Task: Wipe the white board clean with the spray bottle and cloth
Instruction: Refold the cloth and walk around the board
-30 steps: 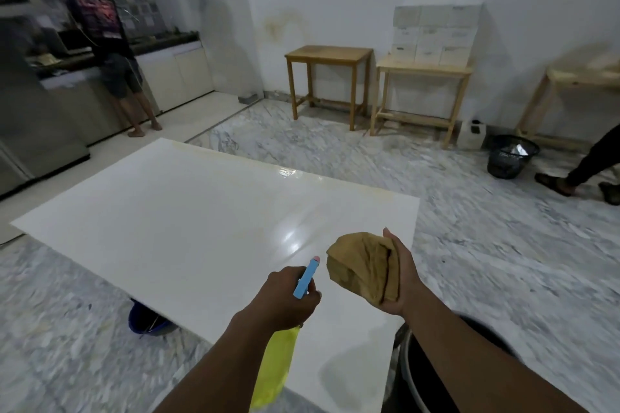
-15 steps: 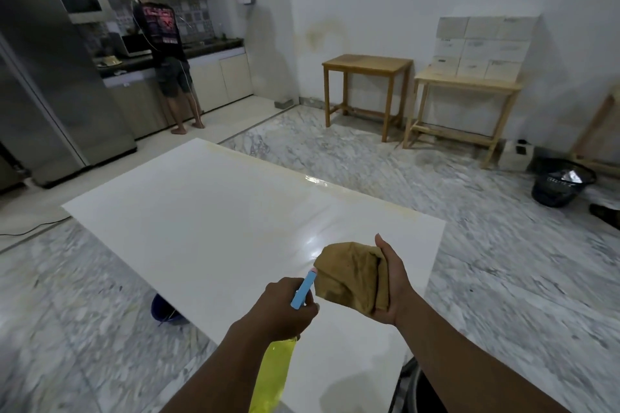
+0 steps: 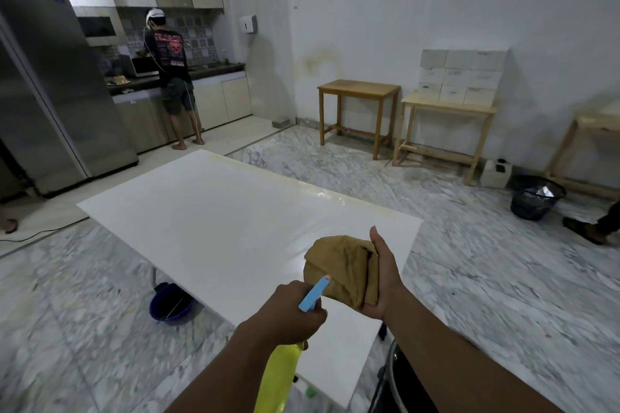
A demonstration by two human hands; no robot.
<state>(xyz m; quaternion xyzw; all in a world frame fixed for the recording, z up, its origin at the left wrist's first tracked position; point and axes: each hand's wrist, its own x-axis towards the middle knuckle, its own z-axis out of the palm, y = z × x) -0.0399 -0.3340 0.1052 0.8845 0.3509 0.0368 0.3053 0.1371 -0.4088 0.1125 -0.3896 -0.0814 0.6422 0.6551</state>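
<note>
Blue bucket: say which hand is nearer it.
Left. The left hand, gripping the spray bottle, is up and right of the blue bucket; the right hand, holding the cloth, is farther right.

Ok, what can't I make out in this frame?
Head view:
- Spray bottle trigger hidden by the left hand; its base cut off by the bottom edge.
- Fingers of the right hand hidden behind the cloth.
- Blue bucket partly hidden under the white board.
- Writing on the stacked boxes: too small.
</note>
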